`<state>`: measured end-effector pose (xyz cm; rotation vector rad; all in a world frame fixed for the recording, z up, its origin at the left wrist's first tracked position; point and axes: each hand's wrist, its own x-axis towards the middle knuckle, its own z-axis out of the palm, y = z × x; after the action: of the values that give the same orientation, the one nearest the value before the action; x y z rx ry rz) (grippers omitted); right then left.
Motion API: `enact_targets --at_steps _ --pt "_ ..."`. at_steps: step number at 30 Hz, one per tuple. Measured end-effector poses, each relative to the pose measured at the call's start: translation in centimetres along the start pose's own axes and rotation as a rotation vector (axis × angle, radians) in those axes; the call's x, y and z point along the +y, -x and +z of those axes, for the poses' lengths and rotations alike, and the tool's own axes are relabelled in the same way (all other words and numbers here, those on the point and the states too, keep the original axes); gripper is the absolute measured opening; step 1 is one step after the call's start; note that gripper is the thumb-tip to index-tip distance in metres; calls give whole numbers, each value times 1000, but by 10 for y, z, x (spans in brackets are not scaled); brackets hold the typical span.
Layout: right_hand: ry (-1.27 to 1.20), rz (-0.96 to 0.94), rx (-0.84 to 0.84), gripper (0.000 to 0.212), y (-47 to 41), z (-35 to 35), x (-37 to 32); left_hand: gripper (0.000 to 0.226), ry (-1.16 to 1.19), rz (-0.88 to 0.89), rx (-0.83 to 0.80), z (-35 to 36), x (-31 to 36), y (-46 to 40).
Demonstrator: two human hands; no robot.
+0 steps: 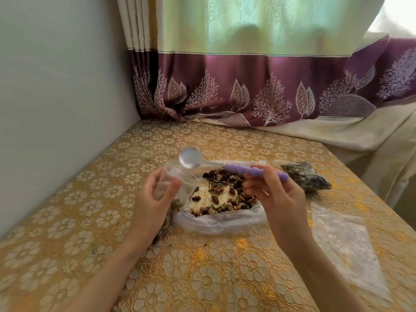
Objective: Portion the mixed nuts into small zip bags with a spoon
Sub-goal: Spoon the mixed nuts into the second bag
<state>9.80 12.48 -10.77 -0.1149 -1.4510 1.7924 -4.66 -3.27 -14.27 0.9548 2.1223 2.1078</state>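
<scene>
Now, left hand: grips small zip bag, mouth held open for filling.
Right hand: pinches spoon, bowl empty over bag.
Mixed nuts: on table, between hands.

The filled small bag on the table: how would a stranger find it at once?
Start at the big open bag of nuts in the middle of the table. Look behind it to the right, past the spoon: the filled bag lies closed, dark and bulging.
</scene>
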Motion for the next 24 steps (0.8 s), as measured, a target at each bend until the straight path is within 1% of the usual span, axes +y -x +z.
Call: enact_targets --at_steps 2,4,7,9,13,16,21,24 --pt "-57 47 137 23 -6 -10 1 103 0 1 -3 0 0 0" --pt "1 63 222 23 -10 -19 5 103 -2 2 -6 0 -1 0" --pt "64 101 311 26 -12 -29 12 102 -11 7 -13 0 -1 1" --pt "87 136 339 30 -12 -32 16 100 -2 4 -16 0 -2 1" --pt "194 175 298 37 -8 -35 22 98 5 -2 -11 -1 -3 0" --pt "241 229 280 38 -5 -37 23 105 -8 -2 -20 -1 -3 0" --pt "275 283 211 41 -3 -40 22 106 -19 -2 -27 -2 -4 0" --pt "257 308 223 42 -4 -42 24 104 -34 4 -25 -2 -3 0"
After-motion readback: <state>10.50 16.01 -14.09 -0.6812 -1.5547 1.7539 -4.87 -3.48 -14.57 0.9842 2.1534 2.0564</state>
